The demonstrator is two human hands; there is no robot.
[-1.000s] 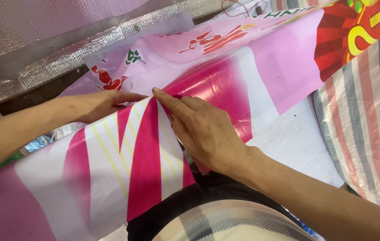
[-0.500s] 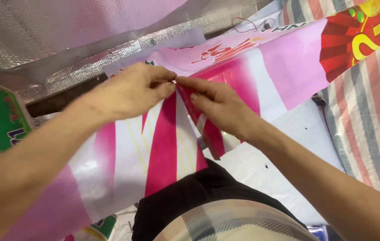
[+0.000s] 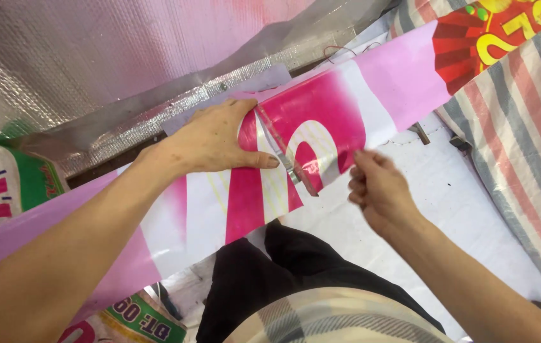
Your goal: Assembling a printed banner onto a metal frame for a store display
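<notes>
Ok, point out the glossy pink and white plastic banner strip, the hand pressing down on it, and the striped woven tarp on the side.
Glossy pink and white plastic banner strip (image 3: 321, 121): head view, magenta printed part.
Left hand (image 3: 210, 140): head view, back of hand.
Striped woven tarp (image 3: 525, 133): head view, red-and-grey stripes.

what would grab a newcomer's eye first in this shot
The long glossy pink, magenta and white printed plastic strip crosses the picture from lower left to upper right. The left hand lies flat on it at centre, while the right hand hangs curled by its lower edge. A crinkled silver foil sheet fills the upper left.
</notes>
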